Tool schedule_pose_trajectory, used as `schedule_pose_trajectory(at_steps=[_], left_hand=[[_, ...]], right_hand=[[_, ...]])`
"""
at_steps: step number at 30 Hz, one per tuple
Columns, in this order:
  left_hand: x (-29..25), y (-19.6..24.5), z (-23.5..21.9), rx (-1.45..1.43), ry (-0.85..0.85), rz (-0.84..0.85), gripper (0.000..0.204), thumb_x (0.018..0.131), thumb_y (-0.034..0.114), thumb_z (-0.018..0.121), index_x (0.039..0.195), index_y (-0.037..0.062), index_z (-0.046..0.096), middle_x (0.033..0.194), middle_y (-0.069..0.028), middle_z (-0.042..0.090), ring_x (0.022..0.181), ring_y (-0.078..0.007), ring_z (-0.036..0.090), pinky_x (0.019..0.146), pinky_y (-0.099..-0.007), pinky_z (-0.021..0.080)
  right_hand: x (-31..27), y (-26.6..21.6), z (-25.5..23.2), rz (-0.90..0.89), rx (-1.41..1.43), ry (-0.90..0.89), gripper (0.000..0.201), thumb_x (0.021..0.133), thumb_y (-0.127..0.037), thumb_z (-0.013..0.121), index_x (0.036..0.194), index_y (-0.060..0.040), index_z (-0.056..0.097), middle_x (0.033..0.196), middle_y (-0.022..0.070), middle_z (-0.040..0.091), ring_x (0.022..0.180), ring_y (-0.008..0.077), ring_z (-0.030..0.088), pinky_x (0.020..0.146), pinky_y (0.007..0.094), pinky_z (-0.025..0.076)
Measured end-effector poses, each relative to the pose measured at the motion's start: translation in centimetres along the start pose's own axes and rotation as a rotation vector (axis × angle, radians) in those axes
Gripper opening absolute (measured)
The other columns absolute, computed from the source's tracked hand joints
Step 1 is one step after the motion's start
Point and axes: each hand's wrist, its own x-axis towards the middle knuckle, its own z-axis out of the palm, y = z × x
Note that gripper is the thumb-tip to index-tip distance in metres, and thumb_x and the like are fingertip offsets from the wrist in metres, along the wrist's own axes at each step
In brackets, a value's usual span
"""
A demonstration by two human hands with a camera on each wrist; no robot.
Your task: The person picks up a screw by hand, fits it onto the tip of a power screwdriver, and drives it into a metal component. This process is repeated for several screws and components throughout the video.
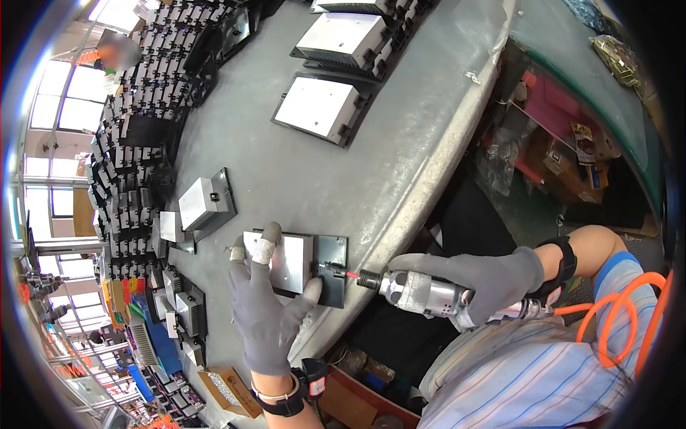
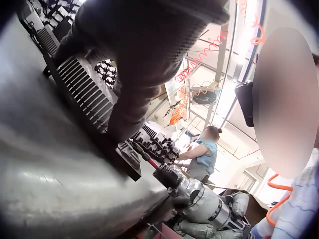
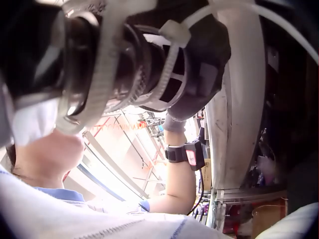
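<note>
A silver box unit with a black plate lies near the table edge; its finned side shows in the left wrist view. My gloved left hand spans and grips this unit, fingers on the far part, thumb at the side by the plate. My gloved right hand holds a metal power screwdriver sideways. The driver's red bit points at a small black fitting on the unit's side; contact is hard to tell. In the right wrist view, the tool body fills much of the picture.
More silver units stand at the table's far side, and another left of my work. Dense rows of units line the left. A cardboard box sits lower left. An orange air hose coils beside my right arm.
</note>
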Motion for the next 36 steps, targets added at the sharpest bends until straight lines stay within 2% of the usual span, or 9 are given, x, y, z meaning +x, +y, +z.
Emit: schedule_pose_trajectory(at_steps=[4, 7, 10, 14, 17, 19, 27, 29, 36], left_hand=[[-0.4, -0.3, 0.3, -0.019, 0.022, 0.061, 0.083, 0.058, 0.047, 0.077, 0.131, 0.0209, 0.046, 0.127, -0.0279, 0.04, 0.118, -0.0435, 0.04, 0.093, -0.0464, 0.04], [-0.4, -0.4, 0.3, -0.027, 0.022, 0.068, 0.084, 0.059, 0.051, 0.075, 0.131, 0.0215, 0.046, 0.127, -0.0278, 0.04, 0.118, -0.0435, 0.041, 0.092, -0.0463, 0.04], [-0.3, -0.3, 0.2, -0.016, 0.012, 0.069, 0.084, 0.06, 0.056, 0.073, 0.132, 0.0226, 0.046, 0.127, -0.0282, 0.04, 0.117, -0.0437, 0.042, 0.092, -0.046, 0.041], [-0.4, -0.5, 0.2, 0.064, 0.006, 0.073, 0.085, 0.06, 0.062, 0.069, 0.133, 0.0241, 0.045, 0.128, -0.0289, 0.04, 0.116, -0.0444, 0.043, 0.091, -0.0457, 0.042], [-0.4, -0.3, 0.2, 0.075, 0.014, 0.096, 0.086, 0.061, 0.06, 0.071, 0.13, 0.0135, 0.048, 0.122, -0.0261, 0.045, 0.114, -0.0414, 0.046, 0.092, -0.046, 0.041], [-0.4, -0.2, 0.3, 0.096, 0.018, 0.104, 0.085, 0.062, 0.06, 0.07, 0.13, 0.0139, 0.048, 0.122, -0.0264, 0.045, 0.113, -0.0416, 0.047, 0.091, -0.0459, 0.041], [-0.6, -0.6, 0.4, 0.11, 0.028, 0.129, 0.084, 0.063, 0.061, 0.069, 0.13, 0.0161, 0.048, 0.122, -0.0271, 0.045, 0.112, -0.0426, 0.048, 0.089, -0.0455, 0.043], [-0.5, -0.4, 0.4, 0.062, 0.031, 0.134, 0.08, 0.062, 0.05, 0.073, 0.132, 0.0233, 0.046, 0.125, -0.0287, 0.041, 0.112, -0.0444, 0.045, 0.09, -0.0452, 0.042], [-0.5, -0.4, 0.3, 0.113, 0.019, 0.129, 0.08, 0.062, 0.051, 0.072, 0.133, 0.0224, 0.045, 0.126, -0.0288, 0.04, 0.112, -0.0445, 0.045, 0.09, -0.0453, 0.042]], right_hand=[[0.3, -0.3, 0.0, 0.08, -0.02, -0.04, 0.096, 0.06, -0.004, 0.055, 0.144, -0.013, 0.009, 0.098, 0.0117, 0.05, 0.068, 0.0154, 0.057, 0.061, 0.0274, 0.051], [0.9, 0.9, 0.0, -0.025, -0.043, -0.032, 0.095, 0.06, -0.004, 0.054, 0.144, -0.0141, 0.01, 0.097, 0.0122, 0.05, 0.068, 0.0159, 0.058, 0.062, 0.0276, 0.051], [0.8, -0.3, 0.0, 0.069, -0.098, -0.025, 0.095, 0.06, -0.004, 0.055, 0.144, -0.0144, 0.011, 0.096, 0.0121, 0.05, 0.069, 0.0154, 0.058, 0.062, 0.0275, 0.051], [1.0, 0.2, 0.0, 0.021, -0.096, -0.021, 0.094, 0.06, -0.003, 0.055, 0.143, -0.0129, 0.011, 0.094, 0.0122, 0.051, 0.067, 0.016, 0.058, 0.059, 0.0279, 0.051], [1.0, -0.1, 0.3, 0.097, 0.095, -0.038, 0.094, 0.063, -0.005, 0.057, 0.144, -0.0102, 0.01, 0.089, 0.0062, 0.051, 0.071, 0.0141, 0.056, 0.062, 0.0267, 0.048], [1.3, 0.6, 0.5, 0.055, 0.122, -0.008, 0.094, 0.057, -0.002, 0.055, 0.142, -0.0096, 0.014, 0.09, 0.0121, 0.049, 0.06, 0.0175, 0.058, 0.053, 0.029, 0.052], [1.6, 0.6, 0.7, 0.056, 0.206, -0.015, 0.094, 0.056, -0.002, 0.055, 0.141, -0.0091, 0.016, 0.086, 0.0108, 0.046, 0.059, 0.017, 0.056, 0.051, 0.0277, 0.051], [1.6, 0.5, 0.7, 0.067, 0.213, -0.017, 0.094, 0.056, -0.001, 0.055, 0.14, -0.009, 0.016, 0.086, 0.0109, 0.046, 0.06, 0.017, 0.056, 0.05, 0.0277, 0.051], [1.9, 1.0, 0.6, 0.034, 0.259, -0.021, 0.093, 0.055, -0.001, 0.056, 0.139, -0.0089, 0.018, 0.087, 0.0109, 0.047, 0.06, 0.0168, 0.056, 0.051, 0.0275, 0.052]])
